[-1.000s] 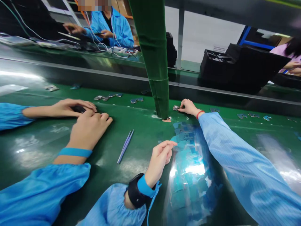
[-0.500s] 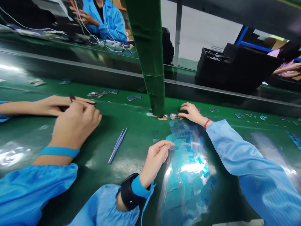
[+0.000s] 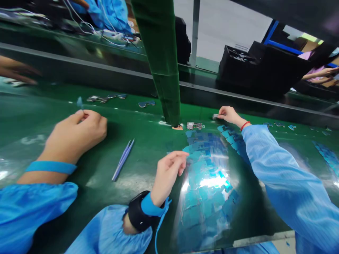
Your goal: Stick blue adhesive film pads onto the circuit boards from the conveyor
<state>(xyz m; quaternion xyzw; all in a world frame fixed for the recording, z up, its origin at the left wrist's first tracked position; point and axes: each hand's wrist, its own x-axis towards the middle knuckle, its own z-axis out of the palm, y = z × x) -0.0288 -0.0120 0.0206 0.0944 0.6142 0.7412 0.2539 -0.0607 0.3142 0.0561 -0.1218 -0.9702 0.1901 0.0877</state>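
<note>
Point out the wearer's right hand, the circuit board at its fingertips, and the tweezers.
Right hand (image 3: 230,115): head view, back of hand.
Circuit board (image 3: 215,116): head view, exposed end.
Tweezers (image 3: 121,162): head view, along the middle.

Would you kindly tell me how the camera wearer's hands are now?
Left hand: pinched closed; whether holding anything cannot be told.
Right hand: closed, holding a small grey part.

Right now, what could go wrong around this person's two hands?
The right hand pinches a small part whose end sticks out, so it might slip and drop.

The right sleeve overlaps the narrow row of blue pieces and could brush them out of line.

A thin blue cord hangs by the wrist of the left hand; it might drag across the neighbouring sheet of blue pieces.
</note>
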